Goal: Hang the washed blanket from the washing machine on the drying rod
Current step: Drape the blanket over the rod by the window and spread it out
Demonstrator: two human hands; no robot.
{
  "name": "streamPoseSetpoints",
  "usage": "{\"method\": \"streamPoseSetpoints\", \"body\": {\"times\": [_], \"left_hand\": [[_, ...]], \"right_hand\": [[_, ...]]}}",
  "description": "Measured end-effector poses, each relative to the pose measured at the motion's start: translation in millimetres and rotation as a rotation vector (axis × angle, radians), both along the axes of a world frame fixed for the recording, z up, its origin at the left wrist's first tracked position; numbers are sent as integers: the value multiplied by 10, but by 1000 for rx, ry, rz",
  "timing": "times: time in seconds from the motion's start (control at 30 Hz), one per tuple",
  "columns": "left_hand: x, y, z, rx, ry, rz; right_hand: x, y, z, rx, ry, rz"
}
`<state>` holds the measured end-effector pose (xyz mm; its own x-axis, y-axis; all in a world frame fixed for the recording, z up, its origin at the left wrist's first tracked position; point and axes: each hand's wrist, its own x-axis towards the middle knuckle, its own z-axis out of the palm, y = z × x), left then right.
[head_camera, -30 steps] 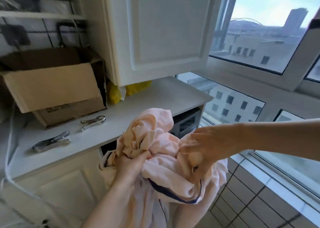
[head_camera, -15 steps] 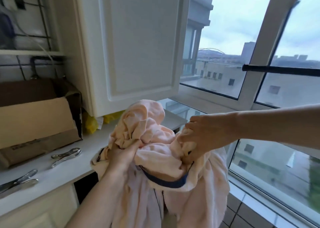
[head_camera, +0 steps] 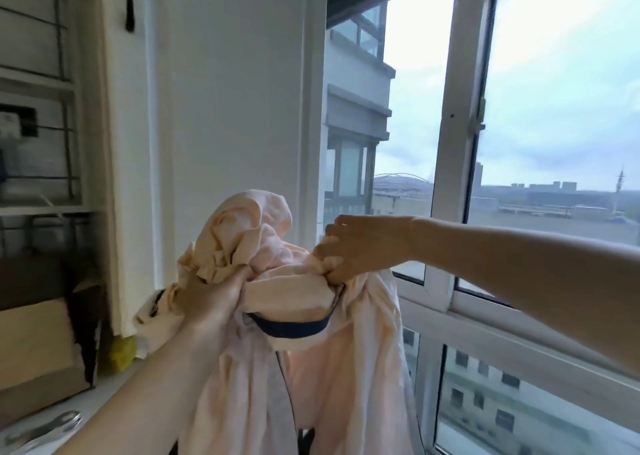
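Left hand [head_camera: 207, 299] grips the bunched blanket [head_camera: 311, 368] from the near-left, fingers curled deep into the folds. Right hand [head_camera: 356, 247] pinches a wad at the bundle's top right, fingers curled, forearm coming in from the right. Same two grips as a second ago.

Change: the bundle is up. It was at counter height; now it is at chest level against the white cabinet [head_camera: 225, 91] and the window frame [head_camera: 453, 143], with the loose pink cloth and its dark-blue trim hanging below the hands. The view has tilted up with it, so the counter is mostly gone from the frame.

Judgement: the blanket is out of the machine and in the carry/lift stage. It is not spread and not hung, and an edge needs finding before it goes over the rod.

Hidden or unclear:
- The rod showed at right half a second ago and is not in view now.
- The machine is out of frame.
- Left fingertips are buried in cloth.
- The blanket's lower part is cut off at the bottom edge.
- At far left, the box [head_camera: 34, 344] and yellow bag [head_camera: 119, 354] are partly cropped.
- The clip [head_camera: 45, 427] at near-left is blurred.
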<state>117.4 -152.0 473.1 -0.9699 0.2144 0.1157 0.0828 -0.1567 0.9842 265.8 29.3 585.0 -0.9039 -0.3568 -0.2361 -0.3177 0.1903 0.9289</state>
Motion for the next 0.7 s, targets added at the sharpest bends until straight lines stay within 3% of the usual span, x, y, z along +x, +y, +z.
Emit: {"method": "streamPoseSetpoints", "body": {"times": [0.3, 0.53, 0.7], "left_hand": [[-5, 374, 786, -65, 128, 156], [287, 630, 1205, -128, 409, 210], [394, 787, 1398, -96, 605, 271]], "right_hand": [[168, 551, 701, 26, 211, -43], [401, 793, 954, 129, 363, -89], [460, 962, 932, 81, 444, -128]]}}
